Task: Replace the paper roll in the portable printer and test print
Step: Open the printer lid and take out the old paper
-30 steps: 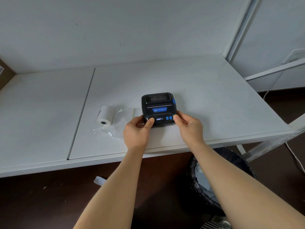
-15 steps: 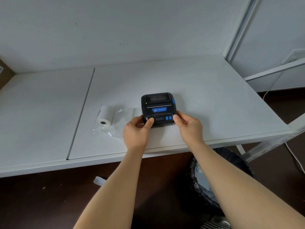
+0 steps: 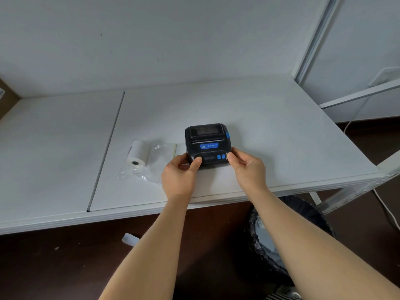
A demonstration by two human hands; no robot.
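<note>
The portable printer [image 3: 208,145] sits flat on the white table [image 3: 270,131] with its lid down, and no paper shows at the slot, so the job looks barely begun: opening the cover, swapping the roll and running the test print all seem to lie ahead. The left hand [image 3: 179,176] grips the printer's near left corner, thumb laid on the front panel and fingers wrapped round the side; the right hand [image 3: 249,167] pinches the near right corner, thumb tip just beside the two blue buttons [image 3: 221,156]. Whether either thumb is pressing anything cannot be told. The new paper roll [image 3: 137,155] lies on its side out to the left of the left hand, near but not touching it, resting on a crumpled clear plastic wrapper [image 3: 151,167] that reaches almost to that hand's knuckles. A blue latch tab [image 3: 227,134] sits on the printer's far right edge, beyond the right hand's fingertips, probably the release for the cover. Behind both hands the table edge runs close under the wrists, so there is little room to draw the printer nearer; beyond and to the right of the hands the top gives open room. A bin lined with a black bag [image 3: 287,241] stands below the right forearm.
</note>
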